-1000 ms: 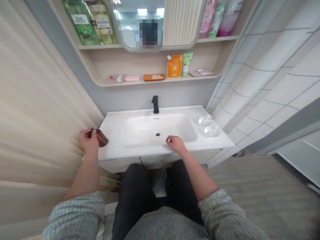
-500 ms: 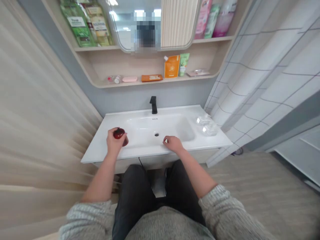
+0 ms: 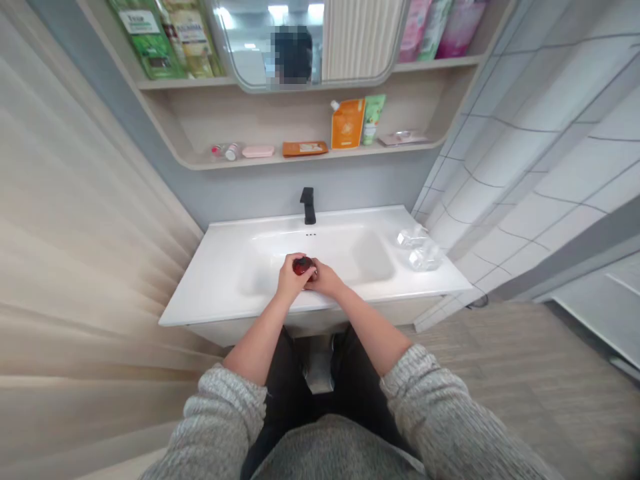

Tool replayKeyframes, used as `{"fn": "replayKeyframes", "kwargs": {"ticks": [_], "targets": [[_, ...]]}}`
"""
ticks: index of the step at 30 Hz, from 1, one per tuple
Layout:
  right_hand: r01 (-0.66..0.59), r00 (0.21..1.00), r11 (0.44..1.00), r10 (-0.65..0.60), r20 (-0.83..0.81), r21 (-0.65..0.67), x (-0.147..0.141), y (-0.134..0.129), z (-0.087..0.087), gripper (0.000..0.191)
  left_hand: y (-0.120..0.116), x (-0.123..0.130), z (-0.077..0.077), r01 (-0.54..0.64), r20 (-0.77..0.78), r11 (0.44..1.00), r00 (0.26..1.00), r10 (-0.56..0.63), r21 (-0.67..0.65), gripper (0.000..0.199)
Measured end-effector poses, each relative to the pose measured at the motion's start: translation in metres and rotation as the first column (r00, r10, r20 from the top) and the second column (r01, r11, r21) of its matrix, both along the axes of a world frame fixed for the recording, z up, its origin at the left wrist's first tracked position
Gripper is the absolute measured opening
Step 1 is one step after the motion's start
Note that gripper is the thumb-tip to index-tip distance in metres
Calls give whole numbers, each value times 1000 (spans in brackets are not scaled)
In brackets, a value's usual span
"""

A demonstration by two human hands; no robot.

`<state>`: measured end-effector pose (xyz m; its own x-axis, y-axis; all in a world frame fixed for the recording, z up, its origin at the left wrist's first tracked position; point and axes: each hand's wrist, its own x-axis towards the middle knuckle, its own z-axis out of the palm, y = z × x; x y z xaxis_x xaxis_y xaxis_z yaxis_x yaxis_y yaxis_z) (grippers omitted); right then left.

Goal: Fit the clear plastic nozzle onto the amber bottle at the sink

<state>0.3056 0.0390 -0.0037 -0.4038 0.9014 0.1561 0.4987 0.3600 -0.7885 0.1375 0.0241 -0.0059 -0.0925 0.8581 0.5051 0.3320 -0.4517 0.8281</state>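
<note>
A dark red bottle (image 3: 303, 267) with a black top is held over the front part of the white sink (image 3: 360, 257). My left hand (image 3: 290, 277) is wrapped round the bottle's upper part from the left, thumb across its near side. From the right, my right hand (image 3: 326, 277) closes on the lower part of the same bottle. Much of the bottle's body is hidden by my fingers. Behind the sink stands a black faucet (image 3: 309, 207).
Clear plastic containers (image 3: 424, 255) sit on the counter's right end. Above, a shelf (image 3: 240, 161) bears an orange pouch (image 3: 347, 124), a green tube (image 3: 373, 119), a pink case (image 3: 258, 152) and an orange tray (image 3: 305, 149). A curtain (image 3: 100, 233) hangs at the left.
My left hand has carried the bottle rightward from the left side of the counter to over the sink. My right hand has moved slightly left and closed on the bottle.
</note>
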Motion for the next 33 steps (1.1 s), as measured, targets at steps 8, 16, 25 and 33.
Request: {"fn": "replayKeyframes", "kwargs": {"ticks": [8,16,25,33], "targets": [[214,974,964,-224,45,161,10,-4,-7,79,1,-13,-2,-209,-29,978,978,209,-8,16],[216,974,961,-225,32,174,11,-1,-11,81,11,-25,-5,-125,101,986,986,136,-110,29],[226,962,954,-250,106,198,11,-2,-9,76,11,-22,-11,-135,-54,978,990,128,-157,21],[228,956,958,-254,145,174,12,-3,-8,78,6,-18,-6,-134,-118,991,984,130,-29,28]]}}
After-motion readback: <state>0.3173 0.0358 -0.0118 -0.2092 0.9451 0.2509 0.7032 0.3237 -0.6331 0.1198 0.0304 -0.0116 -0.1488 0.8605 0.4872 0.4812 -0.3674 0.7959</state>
